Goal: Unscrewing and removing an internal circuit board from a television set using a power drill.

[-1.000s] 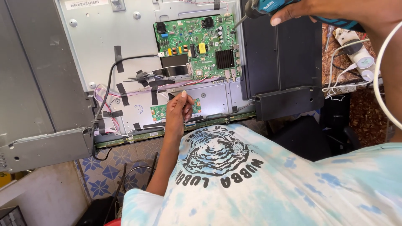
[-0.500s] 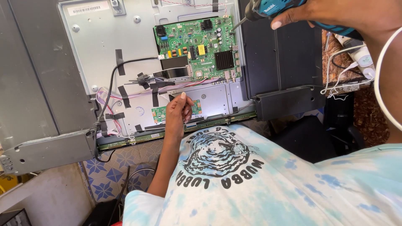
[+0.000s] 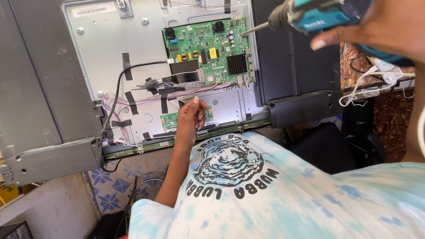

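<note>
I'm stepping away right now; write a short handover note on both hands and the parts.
Right hand grips the teal cordless power screwdriver, its bit tip at the right edge of the large green circuit board.
Left hand rests on the small green circuit board low on the grey metal television back panel.
Done: back cover appears off, boards exposed.
Left: both boards sit on the panel, cables attached.

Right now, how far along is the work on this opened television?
Done: the back is off, exposing the metal chassis. In hand: the right hand aims a teal power drill at the green circuit board; the left hand rests below it. Left: the board remains mounted, cables attached.
</note>
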